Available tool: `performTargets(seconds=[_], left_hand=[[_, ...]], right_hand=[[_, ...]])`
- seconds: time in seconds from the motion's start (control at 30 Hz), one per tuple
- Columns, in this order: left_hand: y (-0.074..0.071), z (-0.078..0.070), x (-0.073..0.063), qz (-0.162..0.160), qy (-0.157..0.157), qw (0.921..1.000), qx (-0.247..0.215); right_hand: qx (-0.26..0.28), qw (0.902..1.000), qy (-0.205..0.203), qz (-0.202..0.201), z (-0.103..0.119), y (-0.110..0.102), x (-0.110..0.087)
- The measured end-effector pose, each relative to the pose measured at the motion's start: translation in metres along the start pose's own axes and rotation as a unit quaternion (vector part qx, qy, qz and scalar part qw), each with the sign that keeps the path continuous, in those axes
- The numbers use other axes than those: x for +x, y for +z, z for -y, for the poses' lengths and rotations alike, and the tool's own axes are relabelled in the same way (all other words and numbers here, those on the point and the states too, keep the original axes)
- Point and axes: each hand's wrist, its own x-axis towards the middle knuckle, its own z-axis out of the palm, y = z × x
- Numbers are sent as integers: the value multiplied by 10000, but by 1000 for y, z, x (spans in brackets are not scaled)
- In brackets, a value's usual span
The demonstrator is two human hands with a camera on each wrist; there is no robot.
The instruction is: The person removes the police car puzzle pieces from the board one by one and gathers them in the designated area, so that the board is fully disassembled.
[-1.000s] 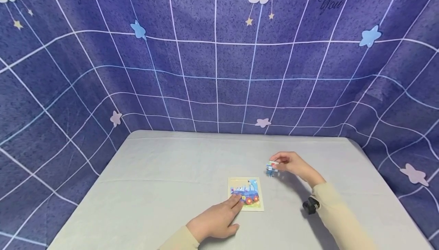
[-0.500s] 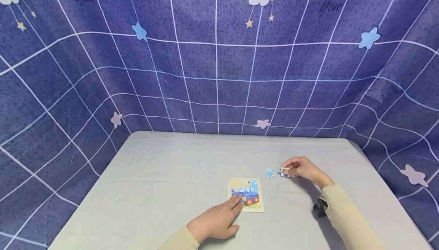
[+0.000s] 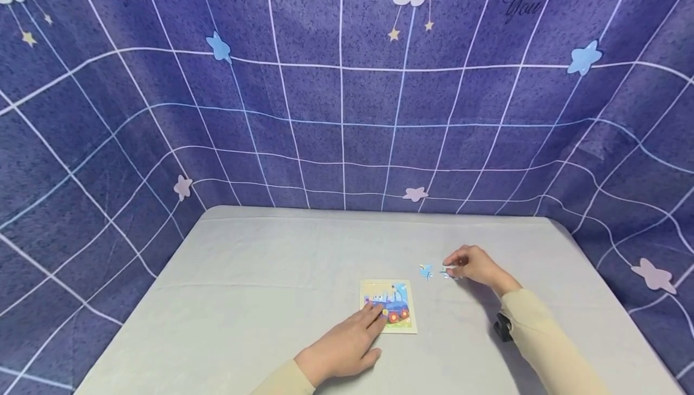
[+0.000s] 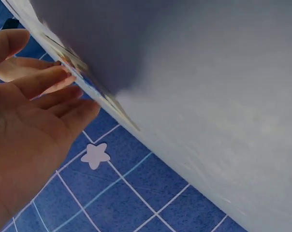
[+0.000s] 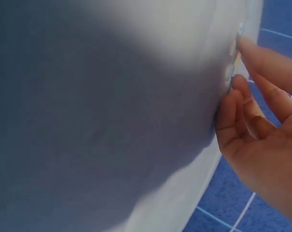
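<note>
A square jigsaw puzzle board with a blue tractor picture lies on the table. My left hand rests its extended fingers on the lower left of that board; in the left wrist view the board shows nearly edge-on beyond the fingertips. Right of the board lies a loose light-blue puzzle piece. Just beyond it, my right hand holds another puzzle piece at table level between thumb and curled fingers, which partly cover it. The right wrist view shows this piece only as a thin edge.
A pale grey cloth covers the table. Behind it and at both sides hangs a dark blue curtain with grid lines and stars. A black wrist device sits at the right sleeve.
My right hand has moved right, away from the light-blue piece, which now lies separate. The piece in its fingers has come down flat to the table. The left hand stays on the board.
</note>
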Motion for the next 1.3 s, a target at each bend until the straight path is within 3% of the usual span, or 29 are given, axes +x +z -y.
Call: performTargets(seconds=[0.17, 0.33, 0.47, 0.6, 0.83, 1.3], left_hand=[[-3, -2, 4, 11, -92, 10000, 2], [-1, -3, 13, 258, -99, 9996, 0], [4, -3, 21, 484, -149, 9987, -45], [5, -3, 26, 661, -233, 9975, -120], [3, -5, 27, 750, -319, 9966, -138], [2, -6, 28, 742, -341, 9964, -223]], right_hand=[[-24, 9983, -575, -89, 17, 9, 5], [428, 9923, -986, 621, 40, 35, 13], [604, 9861, -968, 1211, 52, 54, 17], [621, 9829, -873, 1495, 56, 64, 20], [553, 9807, -643, 1760, 63, 69, 20], [339, 9777, -883, 1874, 65, 66, 18]])
